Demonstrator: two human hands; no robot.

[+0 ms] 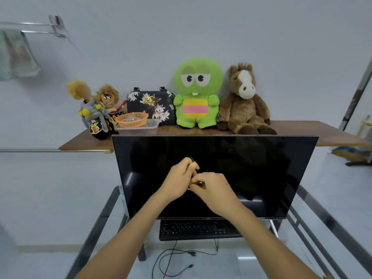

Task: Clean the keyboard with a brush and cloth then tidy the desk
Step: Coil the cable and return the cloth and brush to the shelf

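Holding a small dark object between them, both hands met in front of the black monitor [215,174].

The left hand [179,178] was curled shut around the object [191,159], whose dark tip showed above its fingers; the right hand [213,188] pinched the lower end at 4 o'clock, fingers closed; what the object was could not be told. The black keyboard [199,229] lay on the glass desk [104,214] at 6 o'clock from the hands, under the monitor, untouched.
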